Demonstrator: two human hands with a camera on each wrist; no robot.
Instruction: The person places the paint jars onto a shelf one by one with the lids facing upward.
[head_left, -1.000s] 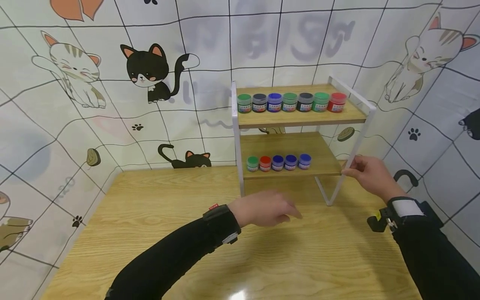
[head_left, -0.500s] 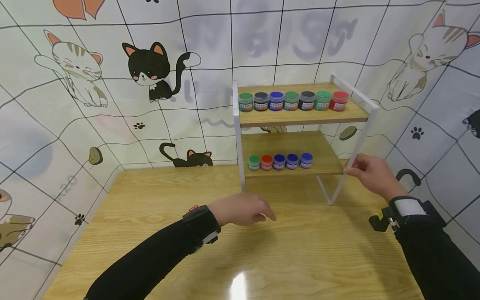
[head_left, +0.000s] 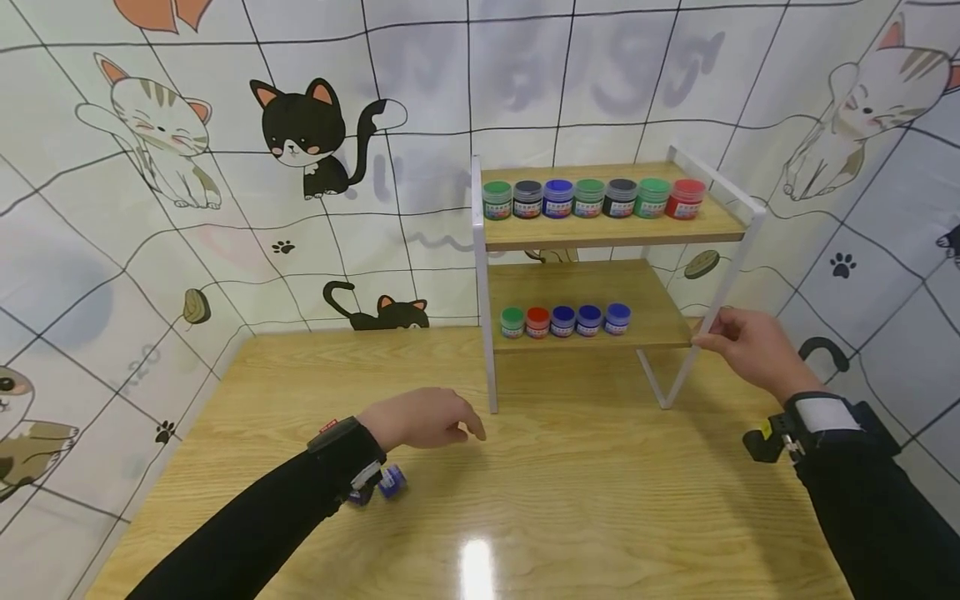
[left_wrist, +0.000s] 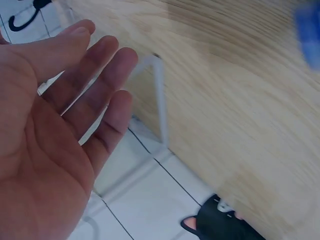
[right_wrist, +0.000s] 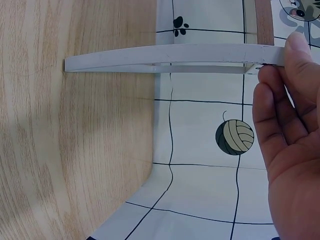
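Note:
My right hand [head_left: 750, 346] pinches the white metal side frame [head_left: 720, 292] of a two-tier wooden shelf [head_left: 573, 283] between thumb and fingers. The right wrist view shows the thumb [right_wrist: 298, 47] on one side of that frame and fingers on the other. Over the table, left of the shelf, hovers my left hand [head_left: 429, 418]. Its palm and loosely bent fingers [left_wrist: 117, 65] hold nothing in the left wrist view. Beside the left wrist lie a small blue-lidded paint jar [head_left: 392, 481] and a darker jar [head_left: 361, 495], partly hidden by the wristband.
Several paint jars line the upper tier, ending in a red jar [head_left: 686, 200] at the right. Several smaller ones, including a red-lidded jar [head_left: 537, 322], line the lower tier. Behind the wooden table [head_left: 570, 517] hangs a cat-patterned grid cloth [head_left: 435, 75].
My left hand has moved left, away from the front of the shelf. Two small jars on the table have come into view beside its wrist. The right hand stays on the shelf frame.

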